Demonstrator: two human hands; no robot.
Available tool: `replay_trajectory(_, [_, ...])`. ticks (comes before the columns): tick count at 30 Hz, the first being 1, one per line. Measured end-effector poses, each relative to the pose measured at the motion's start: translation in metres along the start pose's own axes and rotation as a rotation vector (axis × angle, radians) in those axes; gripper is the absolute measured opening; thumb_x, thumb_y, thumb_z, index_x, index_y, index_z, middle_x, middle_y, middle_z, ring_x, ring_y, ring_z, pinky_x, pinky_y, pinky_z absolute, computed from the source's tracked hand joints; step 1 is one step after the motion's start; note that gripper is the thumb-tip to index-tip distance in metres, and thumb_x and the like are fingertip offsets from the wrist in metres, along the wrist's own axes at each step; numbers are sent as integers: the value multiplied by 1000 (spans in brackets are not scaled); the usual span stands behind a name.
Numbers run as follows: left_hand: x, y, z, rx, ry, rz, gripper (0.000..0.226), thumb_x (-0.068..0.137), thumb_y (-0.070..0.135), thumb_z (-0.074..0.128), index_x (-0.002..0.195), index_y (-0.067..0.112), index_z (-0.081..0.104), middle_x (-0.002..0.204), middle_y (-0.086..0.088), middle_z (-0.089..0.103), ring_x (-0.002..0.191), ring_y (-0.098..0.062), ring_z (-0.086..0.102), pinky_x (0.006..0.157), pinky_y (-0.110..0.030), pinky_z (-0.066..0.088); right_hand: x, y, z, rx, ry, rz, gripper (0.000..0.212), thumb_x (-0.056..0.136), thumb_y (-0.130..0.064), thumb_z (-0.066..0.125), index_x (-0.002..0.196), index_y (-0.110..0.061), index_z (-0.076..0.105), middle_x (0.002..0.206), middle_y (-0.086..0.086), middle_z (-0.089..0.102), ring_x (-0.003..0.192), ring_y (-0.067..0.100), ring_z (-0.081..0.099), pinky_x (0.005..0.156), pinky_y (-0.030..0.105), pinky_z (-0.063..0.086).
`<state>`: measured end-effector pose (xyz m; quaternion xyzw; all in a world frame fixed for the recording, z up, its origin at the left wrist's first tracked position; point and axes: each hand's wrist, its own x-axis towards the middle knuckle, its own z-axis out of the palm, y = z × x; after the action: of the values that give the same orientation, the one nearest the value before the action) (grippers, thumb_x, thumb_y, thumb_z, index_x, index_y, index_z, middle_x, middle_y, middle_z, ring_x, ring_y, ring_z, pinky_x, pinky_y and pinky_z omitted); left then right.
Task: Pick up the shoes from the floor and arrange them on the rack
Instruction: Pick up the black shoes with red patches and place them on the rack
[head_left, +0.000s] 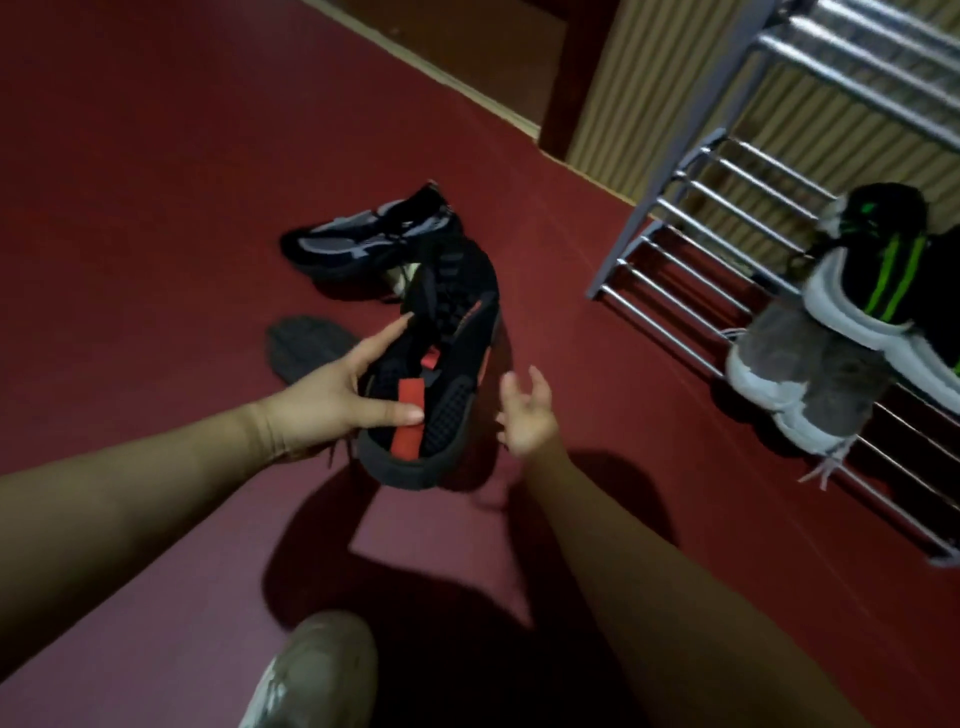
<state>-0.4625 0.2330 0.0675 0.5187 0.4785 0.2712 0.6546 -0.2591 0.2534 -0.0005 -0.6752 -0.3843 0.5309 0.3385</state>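
My left hand (337, 395) grips a black shoe with red tabs (441, 364) by its heel side and holds it above the red floor. My right hand (527, 410) hovers just right of that shoe, fingers spread, holding nothing. On the floor behind lie a black and grey sneaker (363, 236) and, partly hidden under my left hand, a dark shoe turned sole up (301, 345). The metal shoe rack (691, 218) stands at the right. On its lowest shelf sit a grey and white shoe (810, 374) and a black shoe with green stripes (883, 260).
A ribbed beige wall (649, 104) rises behind the rack, and a dark door frame (566, 78) stands to its left. The toe of my own light shoe (317, 670) shows at the bottom. The rack's upper shelf bars (857, 67) hold nothing in view.
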Motion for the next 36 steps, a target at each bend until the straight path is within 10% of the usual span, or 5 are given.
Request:
replay_trajectory(5, [-32, -19, -53, -17, 229, 26, 100, 68, 18, 76, 145, 41, 17, 118, 40, 34, 93, 32, 46, 73, -2, 45, -6, 15, 59, -1201, -429, -374, 97, 80, -61, 58, 150, -31, -2, 157, 6, 7, 145, 27, 7, 116, 41, 16])
replay_trajectory(11, [-48, -43, -77, -106, 261, -28, 108, 56, 37, 86, 141, 48, 21, 117, 45, 42, 104, 24, 49, 80, -6, 48, 2, 14, 98, -1511, -392, -435, 94, 84, -54, 59, 150, -29, -2, 155, 8, 3, 135, 34, 20, 108, 39, 29])
replay_trajectory(22, [-35, -40, -80, -141, 258, 39, 112, 53, 35, 88, 142, 46, 22, 134, 33, 37, 116, 19, 44, 90, -11, 46, 27, 10, 42, -173, -360, -3, 75, 88, -23, 64, 147, -33, 17, 133, 1, 44, 116, 21, 54, 98, 43, 46])
replay_trajectory(30, [-24, -38, -75, -142, 389, 53, 90, 79, -7, 59, 150, 30, 17, 147, 13, 36, 118, 7, 46, 85, -10, 49, 40, 20, 14, -440, -5, -76, 59, 98, -28, 44, 150, -23, 17, 146, 17, 36, 128, 31, 43, 106, 38, 35])
replay_trajectory(36, [-29, -42, -74, -111, 381, 28, 94, 78, -5, 65, 149, 33, 16, 132, 21, 41, 105, 18, 49, 80, -7, 48, 36, 20, 21, -772, -242, -195, 72, 92, -43, 53, 150, -36, 11, 158, 9, 12, 141, 32, 21, 115, 41, 23])
